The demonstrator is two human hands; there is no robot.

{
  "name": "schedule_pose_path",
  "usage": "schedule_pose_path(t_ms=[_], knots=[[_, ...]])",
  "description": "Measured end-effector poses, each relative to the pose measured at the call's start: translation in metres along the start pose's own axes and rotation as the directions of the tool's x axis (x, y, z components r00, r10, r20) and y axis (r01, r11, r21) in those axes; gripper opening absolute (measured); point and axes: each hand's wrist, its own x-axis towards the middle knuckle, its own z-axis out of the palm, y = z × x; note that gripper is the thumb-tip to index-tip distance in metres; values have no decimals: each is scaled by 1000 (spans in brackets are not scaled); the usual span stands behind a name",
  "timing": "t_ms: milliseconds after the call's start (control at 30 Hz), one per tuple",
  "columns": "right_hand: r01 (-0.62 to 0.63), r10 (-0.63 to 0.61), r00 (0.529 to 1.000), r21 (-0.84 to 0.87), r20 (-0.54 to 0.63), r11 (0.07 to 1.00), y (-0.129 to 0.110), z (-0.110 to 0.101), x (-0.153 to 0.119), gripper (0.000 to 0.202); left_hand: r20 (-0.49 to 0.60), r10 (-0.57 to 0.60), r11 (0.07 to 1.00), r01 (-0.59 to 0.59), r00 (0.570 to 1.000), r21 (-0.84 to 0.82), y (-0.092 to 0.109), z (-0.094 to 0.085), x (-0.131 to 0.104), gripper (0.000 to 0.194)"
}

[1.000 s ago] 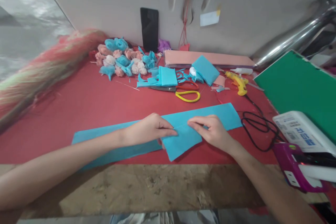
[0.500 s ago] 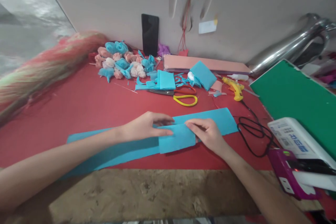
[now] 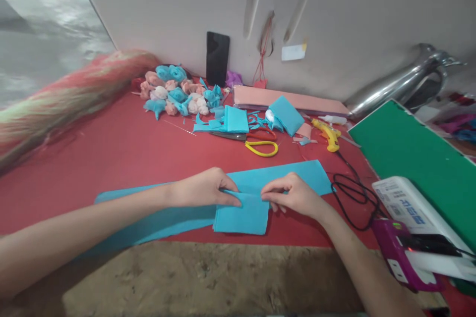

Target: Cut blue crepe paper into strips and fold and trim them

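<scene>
A folded piece of blue crepe paper point(image 3: 241, 217) is held between my two hands, over a long blue crepe paper strip point(image 3: 290, 172) lying on the red table cover. My left hand point(image 3: 208, 188) pinches its upper left edge, thumb in front and fingers behind. At the upper right corner my right hand point(image 3: 292, 194) pinches the same piece between thumb and forefinger, its other fingers curled below. Beyond the hands lie scissors point(image 3: 262, 148) with one yellow and one red handle. Behind them rests another folded blue paper stack point(image 3: 236, 120) among blue scraps.
Blue, pink and white paper flowers point(image 3: 178, 90) are heaped at the back left, beside a leaning black phone point(image 3: 217, 58). A yellow glue gun point(image 3: 327, 134) trails its black cord point(image 3: 353, 193) on the right. Near it are a green board point(image 3: 416, 153) and a purple power adapter point(image 3: 405, 257).
The folded piece has come lower and slightly left, nearer the table's front edge. My left hand's fingers have closed on its top edge; my right hand still pinches the corner.
</scene>
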Motion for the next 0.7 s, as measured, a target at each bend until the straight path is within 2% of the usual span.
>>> schedule_pose_path(t_ms=[167,300,367,400,467,533,600,700], knots=[[10,-10,1000,-7,-1,1000,-1,-1,2,18,-36,57,997,-58,998,-46,0,0,1,37],[-15,15,1000,-6,-12,1000,2,-12,-2,22,-35,-20,973,12,999,-231,0,-9,0,33],[-16,16,999,6,-51,1000,3,-20,-1,26,-100,-78,958,47,992,-283,1,-19,-2,32],[-11,12,997,14,-82,1000,3,-24,2,28,-172,-92,960,42,981,-275,3,-25,-3,31],[11,-5,987,37,-163,999,0,-30,14,31,-333,-66,982,1,941,-191,7,-35,-8,31],[42,-25,965,61,-262,997,-5,-35,36,32,-412,2,998,-25,911,-51,11,-39,-12,32],[56,-22,936,86,-352,995,-10,-37,64,29,-379,55,993,-12,924,116,14,-35,-14,31],[25,29,893,114,-450,993,-14,-37,108,25,-227,135,906,-27,964,423,14,-18,-15,25]])
